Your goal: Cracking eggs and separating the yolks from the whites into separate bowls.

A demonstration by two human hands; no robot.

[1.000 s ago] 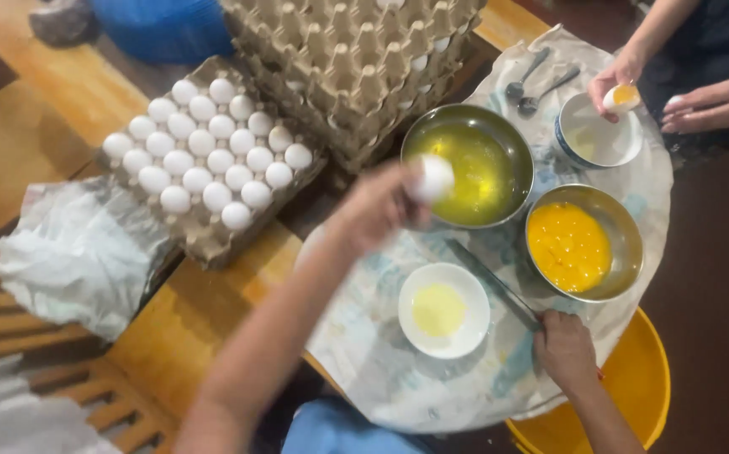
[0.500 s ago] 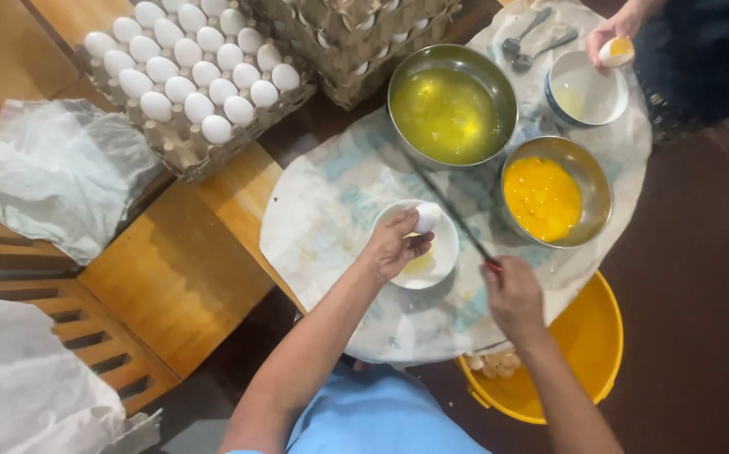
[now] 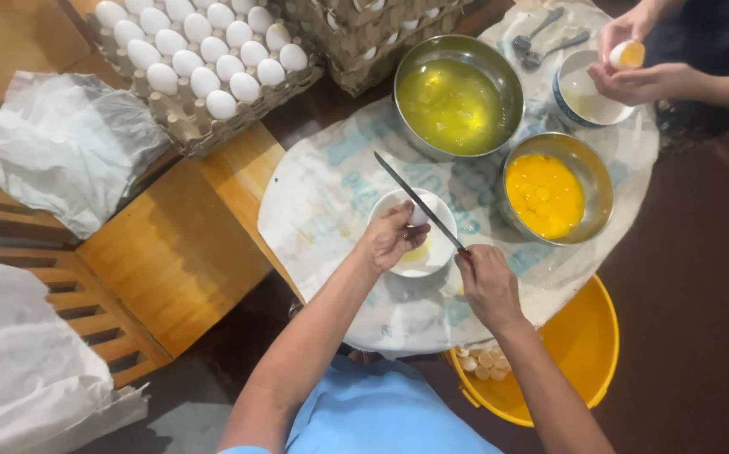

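brown cardboard egg tray (image 3: 181,126) top left, stacked trays (image 3: 364,42) beside it

A tray of white eggs (image 3: 205,59) is set at upper left, beside stacked empty cartons (image 3: 364,34). Crumpled white plastic (image 3: 62,143) is seen left. A steel bowl of egg whites (image 3: 458,105) and a steel bowl of yolks (image 3: 556,192) are placed on a printed cloth (image 3: 331,193). Two spoons (image 3: 541,40) lie beyond. Broken shells are held in a yellow bucket (image 3: 583,353).

White eggs (image 3: 205,50) in brown tray (image 3: 188,126); white bowl (image 3: 440,252); yellow bucket (image 3: 583,353); orange yolks (image 3: 545,193) in steel bowl (image 3: 600,181).
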